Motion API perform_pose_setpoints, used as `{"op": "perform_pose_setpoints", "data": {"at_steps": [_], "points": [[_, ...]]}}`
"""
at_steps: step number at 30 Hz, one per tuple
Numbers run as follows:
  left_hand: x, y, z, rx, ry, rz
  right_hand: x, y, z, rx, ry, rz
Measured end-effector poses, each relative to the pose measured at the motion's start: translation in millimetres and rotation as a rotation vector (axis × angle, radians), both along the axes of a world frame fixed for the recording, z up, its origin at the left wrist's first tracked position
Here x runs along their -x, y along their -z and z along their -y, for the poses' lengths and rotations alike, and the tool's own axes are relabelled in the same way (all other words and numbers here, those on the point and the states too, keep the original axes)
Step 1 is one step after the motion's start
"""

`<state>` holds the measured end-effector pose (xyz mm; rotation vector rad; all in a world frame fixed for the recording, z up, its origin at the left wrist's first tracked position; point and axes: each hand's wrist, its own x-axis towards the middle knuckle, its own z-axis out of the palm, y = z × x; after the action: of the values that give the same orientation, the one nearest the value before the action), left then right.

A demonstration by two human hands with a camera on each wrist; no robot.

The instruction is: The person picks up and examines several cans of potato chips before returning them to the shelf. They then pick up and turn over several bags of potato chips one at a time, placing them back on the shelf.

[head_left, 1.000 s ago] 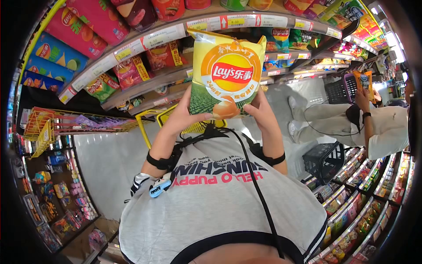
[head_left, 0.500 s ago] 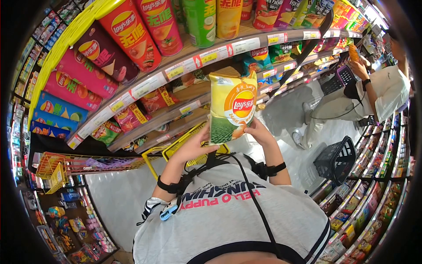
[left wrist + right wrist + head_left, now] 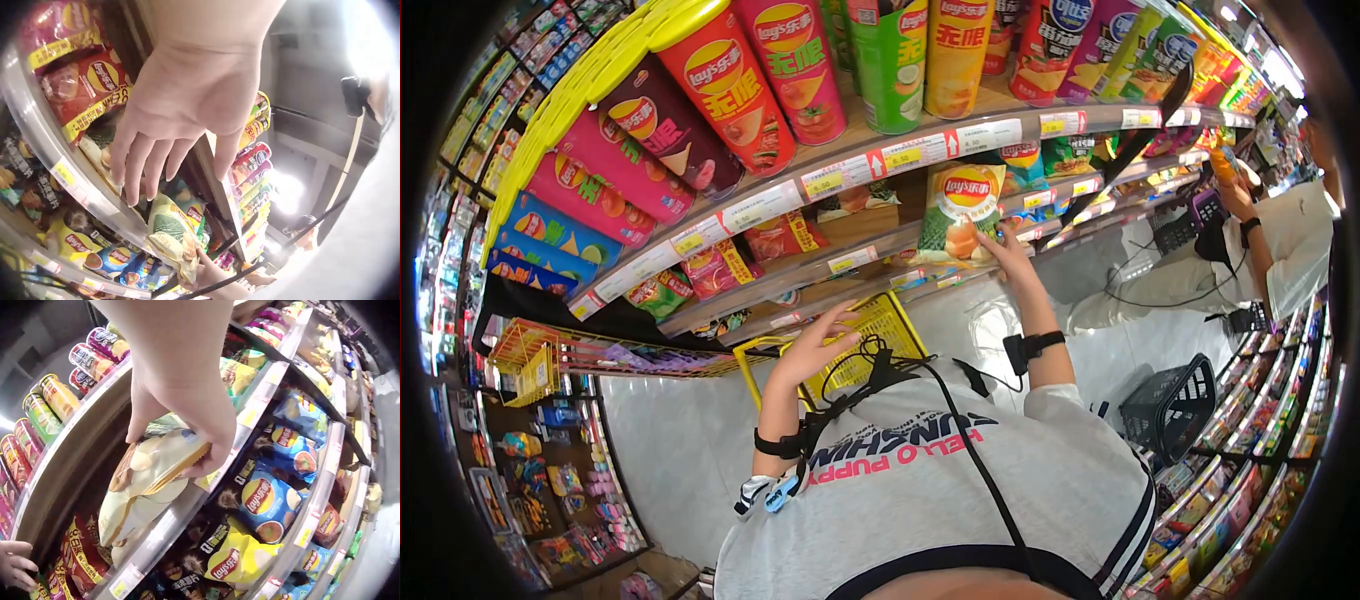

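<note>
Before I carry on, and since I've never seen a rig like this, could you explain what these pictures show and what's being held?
There is no machine here: a person in a shop works with two bare hands. The head picture comes from a camera worn on the head, looking forward and down. The other two come from cameras on the wrists, each watching its own hand.

The right hand grips a yellow-and-green Lay's chip bag by its edge, in front of the lower shelf; I can't tell whether the bag rests on it. The left hand is open and holds nothing. Lay's canisters stand on the upper shelf, and red chip bags lie on the lower one.
</note>
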<state>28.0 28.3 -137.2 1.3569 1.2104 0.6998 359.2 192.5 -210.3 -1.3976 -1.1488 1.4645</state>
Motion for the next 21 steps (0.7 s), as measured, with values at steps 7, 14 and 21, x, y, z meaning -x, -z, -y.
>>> {"op": "perform_pose_setpoints", "data": {"at_steps": [7, 14, 21], "points": [[7, 1, 15, -0.02, -0.153, -0.005, 51, -11, -53, -0.145, 0.056, -0.15], [9, 3, 24, -0.005, -0.179, -0.053, 72, -16, -105, -0.392, -0.091, -0.071], [7, 5, 25, 0.008, -0.241, -0.086, 34, 76, -227, -0.334, -0.329, -0.036]]}}
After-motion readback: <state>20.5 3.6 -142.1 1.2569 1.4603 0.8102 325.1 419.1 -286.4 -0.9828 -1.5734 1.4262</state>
